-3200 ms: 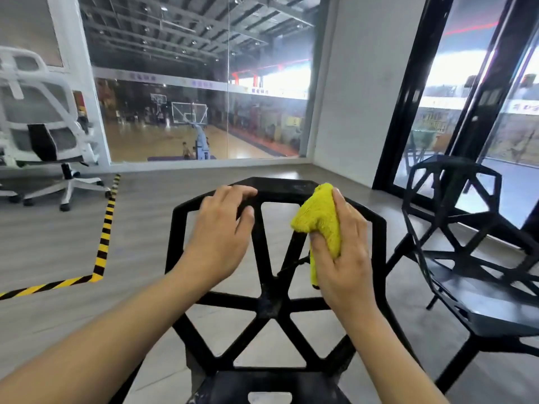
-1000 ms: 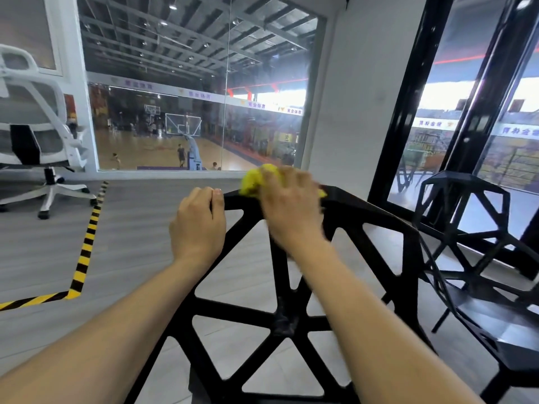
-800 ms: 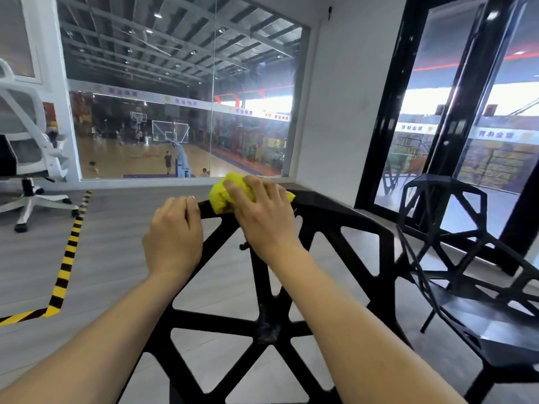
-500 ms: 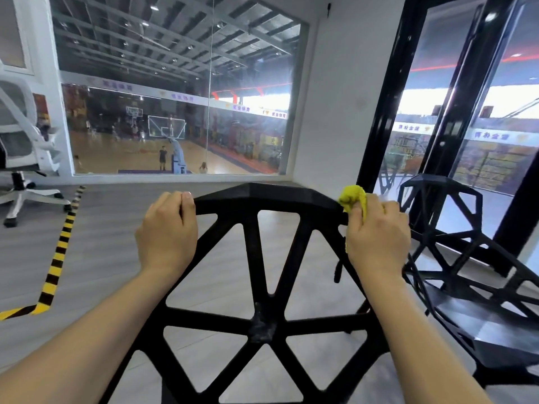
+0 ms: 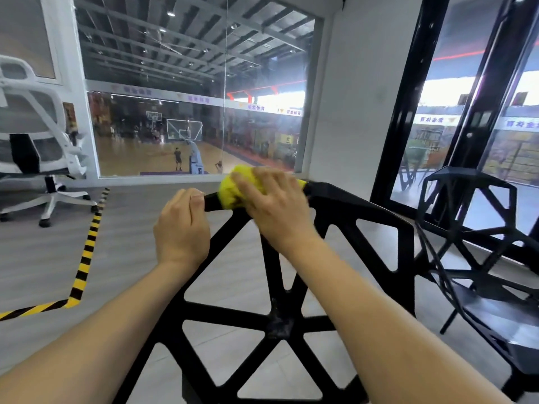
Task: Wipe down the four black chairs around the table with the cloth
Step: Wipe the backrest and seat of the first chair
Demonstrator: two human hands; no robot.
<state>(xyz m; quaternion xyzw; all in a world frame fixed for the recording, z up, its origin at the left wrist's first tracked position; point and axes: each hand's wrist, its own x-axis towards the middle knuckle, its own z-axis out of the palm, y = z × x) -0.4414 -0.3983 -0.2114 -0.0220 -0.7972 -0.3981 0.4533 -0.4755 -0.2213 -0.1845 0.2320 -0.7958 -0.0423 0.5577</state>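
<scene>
A black chair (image 5: 280, 322) with an open geometric lattice back stands right in front of me. My left hand (image 5: 182, 228) grips the top rail of that back at its left end. My right hand (image 5: 275, 207) lies over a bunched yellow cloth (image 5: 230, 189) and presses it on the top rail, just right of my left hand. Most of the cloth is hidden under my fingers. A second black chair (image 5: 478, 237) of the same lattice kind stands to the right, its seat facing me.
A white office chair (image 5: 35, 147) on castors stands at the far left. Yellow-and-black tape (image 5: 84, 258) runs across the grey floor. A glass wall (image 5: 192, 112) lies ahead, with black-framed glass doors (image 5: 408, 112) on the right behind the second chair.
My right hand slid the cloth back left along the top rail, from the right corner to beside my left hand. My left hand kept its grip.
</scene>
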